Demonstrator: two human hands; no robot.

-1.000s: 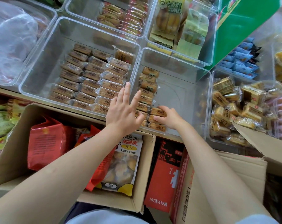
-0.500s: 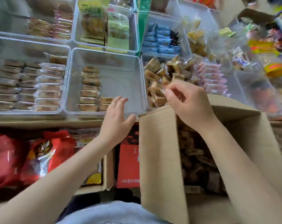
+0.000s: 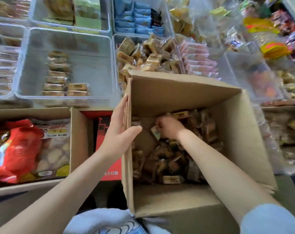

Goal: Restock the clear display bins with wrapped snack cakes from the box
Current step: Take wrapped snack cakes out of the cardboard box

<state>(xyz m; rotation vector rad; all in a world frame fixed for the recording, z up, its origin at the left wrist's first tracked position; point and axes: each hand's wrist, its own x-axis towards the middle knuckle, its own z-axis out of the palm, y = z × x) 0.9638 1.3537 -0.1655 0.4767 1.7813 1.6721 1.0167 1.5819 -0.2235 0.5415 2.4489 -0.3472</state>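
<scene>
While the right hand point(image 3: 168, 128) is down inside the cardboard box point(image 3: 185, 92), its fingers are curled around one wrapped snack cake point(image 3: 156, 133) at the top of the loose pile; grip looks like a pinch on the wrapper end, exact finger placement is blurred. Left hand point(image 3: 120, 127) is flat, fingers straight, pressed against the outside of the box's left wall with the thumb hooked over the rim, steadying it. More cakes fill the box floor from 12 to 6 o'clock of the right hand. Target looks like the clear display bin point(image 3: 99, 46) at 10 o'clock of the box, holding one short row of cakes point(image 3: 56, 73) plus a few beside it, mostly bare floor. Handling judgement: cakes are light, soft, crushable; film wrap is slick and crinkly. Better to take them across the flat sides or by the crimped seal, no squeeze
</scene>
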